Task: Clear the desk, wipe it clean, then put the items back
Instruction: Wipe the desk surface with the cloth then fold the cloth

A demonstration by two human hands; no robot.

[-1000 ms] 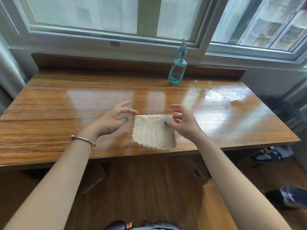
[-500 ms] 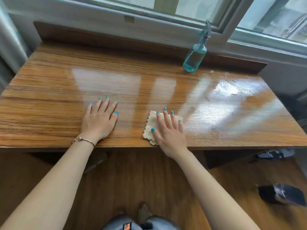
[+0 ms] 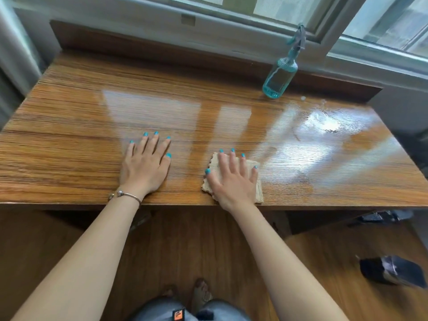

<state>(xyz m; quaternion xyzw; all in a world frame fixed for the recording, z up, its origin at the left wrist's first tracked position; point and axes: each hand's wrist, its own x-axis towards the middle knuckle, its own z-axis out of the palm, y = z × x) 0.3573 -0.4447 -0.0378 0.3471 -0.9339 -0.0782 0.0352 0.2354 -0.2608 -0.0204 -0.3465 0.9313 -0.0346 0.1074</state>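
Observation:
A beige cloth (image 3: pixel 257 181) lies flat near the front edge of the wooden desk (image 3: pixel 69 144). My right hand (image 3: pixel 232 179) presses on it with straight, spread fingers and covers most of it. To the cloth's left, my left hand (image 3: pixel 146 166) rests flat on the bare wood, palm down. A teal spray bottle (image 3: pixel 279 76) stands at the back right of the desk, below the window. A wet, shiny patch (image 3: pixel 324 122) spreads over the right part of the desktop.
A raised wooden lip (image 3: pixel 162 49) runs along the desk's back under the window sill. On the floor at the right lie a dark bag (image 3: pixel 391 273) and other dark items (image 3: pixel 382 216) under the desk's edge. My feet (image 3: pixel 199 295) stand below the front edge.
A second ago both hands held the cloth by its edges above the desk. The cloth now lies flat under my right palm and my left hand has settled on the wood.

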